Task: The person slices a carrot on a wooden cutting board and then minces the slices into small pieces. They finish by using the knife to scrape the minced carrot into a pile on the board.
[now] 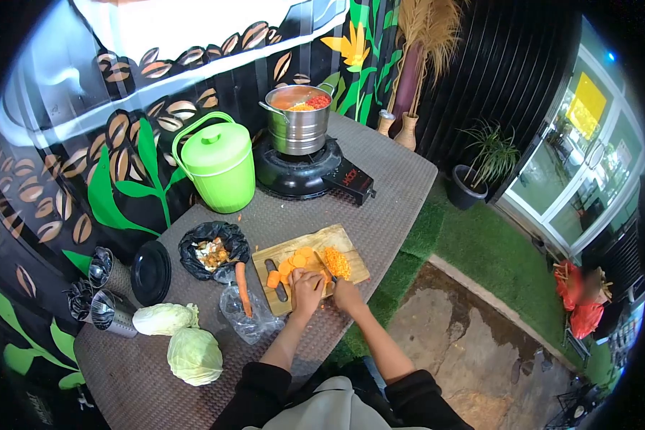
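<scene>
On a wooden cutting board [358, 269], my right hand [348, 298] grips a knife [323, 264], its blade pointing away from me. My left hand [307, 292] is closed over carrot pieces beside the blade, its fingers partly hiding them. Round carrot slices [298, 261] lie just beyond the left hand, and a heap of finely diced carrot [337, 264] is to the right of the knife. Along the board's left side are a short carrot chunk [273, 279] and a dark-handled tool [270, 265], partly covered. A whole carrot [243, 289] rests on a clear plastic bag [231, 307].
Left of the board are a black bag of scraps [212, 251], two cabbages [195, 356], a stack of black plates [151, 273] and metal cutlery holders [113, 313]. A lime-green lidded bucket [218, 168] and a steel pot [299, 130] on a black stove [294, 172] stand behind.
</scene>
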{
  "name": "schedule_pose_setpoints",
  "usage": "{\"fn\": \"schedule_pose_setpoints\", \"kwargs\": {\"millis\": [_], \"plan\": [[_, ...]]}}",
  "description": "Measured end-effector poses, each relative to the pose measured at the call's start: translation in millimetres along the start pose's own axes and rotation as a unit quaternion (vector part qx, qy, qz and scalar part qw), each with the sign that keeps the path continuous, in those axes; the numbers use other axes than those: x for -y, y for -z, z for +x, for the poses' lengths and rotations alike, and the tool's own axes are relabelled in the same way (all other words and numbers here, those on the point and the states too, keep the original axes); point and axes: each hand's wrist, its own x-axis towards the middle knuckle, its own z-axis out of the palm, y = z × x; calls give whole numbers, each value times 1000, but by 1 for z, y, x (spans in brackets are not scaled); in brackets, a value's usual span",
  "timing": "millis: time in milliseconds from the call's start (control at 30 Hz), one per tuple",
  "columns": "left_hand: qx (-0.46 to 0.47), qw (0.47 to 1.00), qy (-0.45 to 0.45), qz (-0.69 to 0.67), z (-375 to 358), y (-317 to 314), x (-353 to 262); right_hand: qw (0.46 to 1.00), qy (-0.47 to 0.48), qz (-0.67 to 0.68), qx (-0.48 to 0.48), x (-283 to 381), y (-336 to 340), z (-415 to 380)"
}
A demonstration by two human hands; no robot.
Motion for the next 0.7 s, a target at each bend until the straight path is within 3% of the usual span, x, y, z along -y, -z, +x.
{"fn": "schedule_pose_setpoints", "kwargs": {"millis": [100,167,467,567,700], "plan": [[-5,1000,7,-9,-1,-3,4,999,20,-12,33,3,5,-8],[5,1000,14,-8,0,-2,3,999,-34,3,-34,15,1,-28],[10,1000,7,-3,-1,-3,6,1000,10,-3,-8,-1,-4,-18],[9,1000,8,-6,-1,-4,7,999,-43,8,-23,19,3,-32],[10,1000,4,-4,-2,-4,6,1000,-24,-8,-9,9,1,-11]]}}
